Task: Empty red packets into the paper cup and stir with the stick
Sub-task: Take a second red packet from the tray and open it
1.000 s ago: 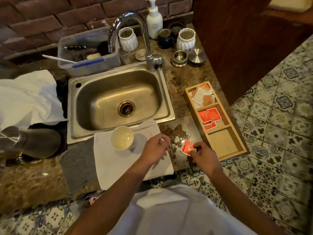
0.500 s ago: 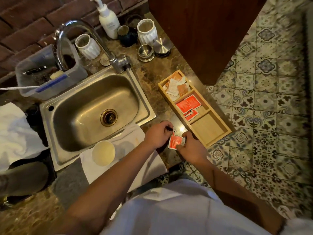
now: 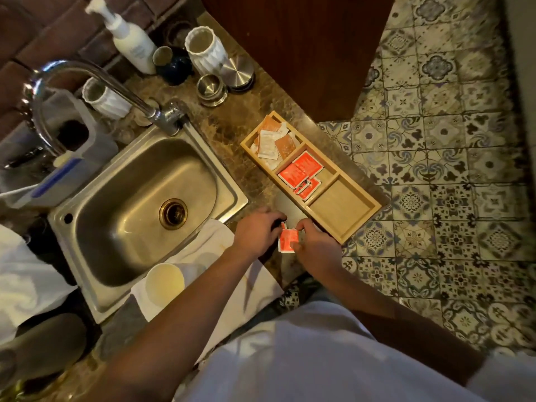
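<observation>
- A small red foil packet (image 3: 287, 240) is held just above the dark marbled stone worktop (image 3: 232, 132), between the two hands, just off the near end of the long wooden three-compartment tray (image 3: 346, 227).
- The left hand (image 3: 255, 232) has its fingers curled at the packet's upper left corner, pinching it; a small torn-looking red bit shows there beside its fingertips.
- The right hand (image 3: 317, 245) pinches the packet's right edge, its thumb and forefinger pressed together on the foil.
- More red packets (image 3: 301, 171) lie in the tray's middle compartment; white and brown sachets (image 3: 272, 140) fill the far one.
- The white paper cup (image 3: 164, 281) stands upright on a white cloth (image 3: 208, 250) at the front rim of the steel sink (image 3: 139, 195), well to the left of both hands, partly behind the left forearm.
</observation>
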The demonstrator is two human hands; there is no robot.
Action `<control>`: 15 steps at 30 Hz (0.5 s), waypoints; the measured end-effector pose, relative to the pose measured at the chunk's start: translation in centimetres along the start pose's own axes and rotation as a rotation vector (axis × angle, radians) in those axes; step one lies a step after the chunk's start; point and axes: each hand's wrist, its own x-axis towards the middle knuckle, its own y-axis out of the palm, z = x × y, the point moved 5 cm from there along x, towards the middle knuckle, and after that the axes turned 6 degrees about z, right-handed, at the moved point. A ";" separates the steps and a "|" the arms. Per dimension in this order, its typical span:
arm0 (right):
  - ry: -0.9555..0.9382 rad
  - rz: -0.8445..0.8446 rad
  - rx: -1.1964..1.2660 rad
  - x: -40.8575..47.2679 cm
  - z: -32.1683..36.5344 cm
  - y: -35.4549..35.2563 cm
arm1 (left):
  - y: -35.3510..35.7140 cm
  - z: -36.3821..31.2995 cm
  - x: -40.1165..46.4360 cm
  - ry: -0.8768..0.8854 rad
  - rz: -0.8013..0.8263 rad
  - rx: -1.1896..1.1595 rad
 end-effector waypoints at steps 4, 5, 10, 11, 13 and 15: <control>0.020 0.014 0.014 0.1 -0.1 0.1 | 0.1 0.0 0.5 0.024 0.015 0.018; 0.024 0.024 0.020 0.2 -0.1 0.1 | 0.1 0.0 0.6 0.031 0.012 0.023; 0.060 0.067 0.048 0.6 -0.4 0.4 | 0.2 0.0 1.0 0.030 0.027 0.027; 0.066 0.076 0.054 0.7 -0.4 0.4 | 0.2 0.1 1.1 0.028 0.031 0.020; 0.073 0.087 0.060 0.7 -0.4 0.4 | 0.3 0.1 1.3 0.030 0.038 0.013; 0.073 0.090 0.065 0.7 -0.4 0.4 | 0.3 0.2 1.4 0.032 0.045 0.017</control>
